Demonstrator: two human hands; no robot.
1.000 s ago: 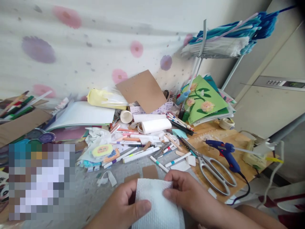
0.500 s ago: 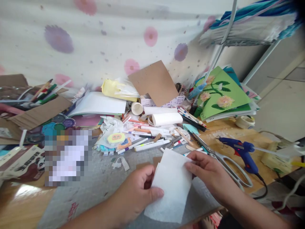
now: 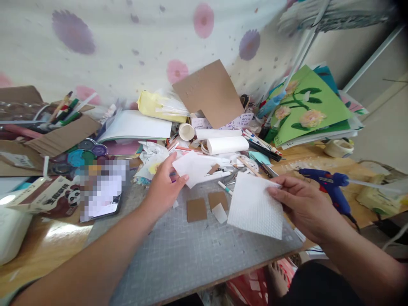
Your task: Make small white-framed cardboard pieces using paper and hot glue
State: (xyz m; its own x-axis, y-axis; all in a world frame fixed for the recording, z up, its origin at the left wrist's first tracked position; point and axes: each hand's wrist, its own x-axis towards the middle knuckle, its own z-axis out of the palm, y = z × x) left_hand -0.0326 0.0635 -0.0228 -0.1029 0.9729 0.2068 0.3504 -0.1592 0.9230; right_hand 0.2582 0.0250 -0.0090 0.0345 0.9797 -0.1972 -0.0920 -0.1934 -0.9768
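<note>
Pinched between the thumb and fingers of my left hand is a small white sheet of paper, raised over the pile of pens. My right hand grips the upper right corner of a larger white textured sheet, which hangs above the mat. On the grey cutting mat, between my hands, lie a brown cardboard square and a second cardboard square. A small white scrap partly covers the second one.
Several pens and markers are heaped behind my hands, near a white roll. To the right lies a blue glue gun. A phone, partly blurred out, and a panda-printed carton stand left. Green flower artwork leans back right.
My hands have moved apart, each with its own white sheet; before, both held white sheets together. The left hand has gone up and left. The cardboard squares are now uncovered.
</note>
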